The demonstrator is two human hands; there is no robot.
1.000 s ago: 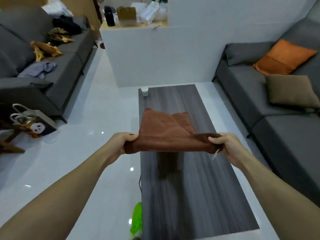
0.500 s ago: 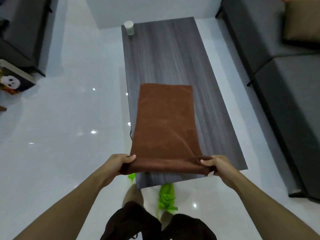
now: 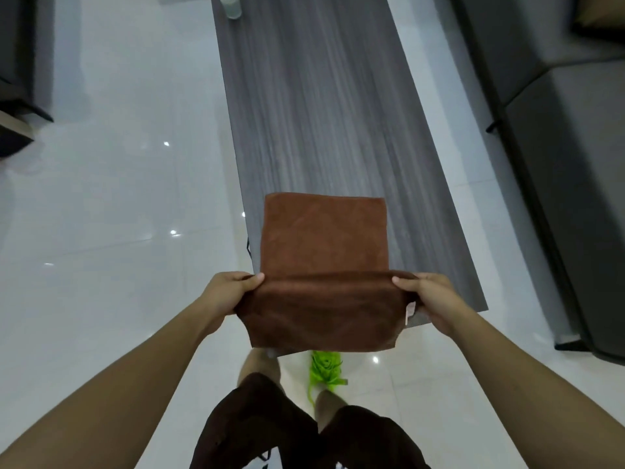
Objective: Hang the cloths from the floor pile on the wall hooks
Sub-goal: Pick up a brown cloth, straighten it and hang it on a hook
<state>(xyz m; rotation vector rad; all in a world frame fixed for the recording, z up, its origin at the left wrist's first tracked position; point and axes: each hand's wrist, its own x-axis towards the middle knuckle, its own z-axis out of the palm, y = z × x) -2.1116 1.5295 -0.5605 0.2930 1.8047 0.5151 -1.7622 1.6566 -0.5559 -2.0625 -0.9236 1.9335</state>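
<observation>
The brown, rectangular, plush microfibre cloth (image 3: 324, 252) lies partly on the near end of the long, dark grey wood-grain counter (image 3: 324, 113). Its far half rests flat on the top, while the near half is raised along a fold and hangs off the counter's near edge toward the person's legs. The left hand (image 3: 230, 292) pinches the fold's left end, thumb on top and fingers curled beneath. The right hand (image 3: 429, 296) pinches the right end in the same way, just beside a small pale care tag (image 3: 410, 309) at that edge.

It looks light, soft and limp: it sags between the hands and would fall into whatever shape its support allows, so it cannot be carried by one stiff edge. The nap probably gives a sure, non-slip grip, and nothing about it appears fragile. For hanging, a corner or a bunched part of the edge near the tag seems the best place to hold. Whether it has a loop cannot be told.

A bright green, frilly cloth (image 3: 326, 367) lies beyond it on the glossy white tiled floor (image 3: 118, 198), by the person's feet. A grey sofa (image 3: 558, 147) stands to the right. No wall hooks are in view.
</observation>
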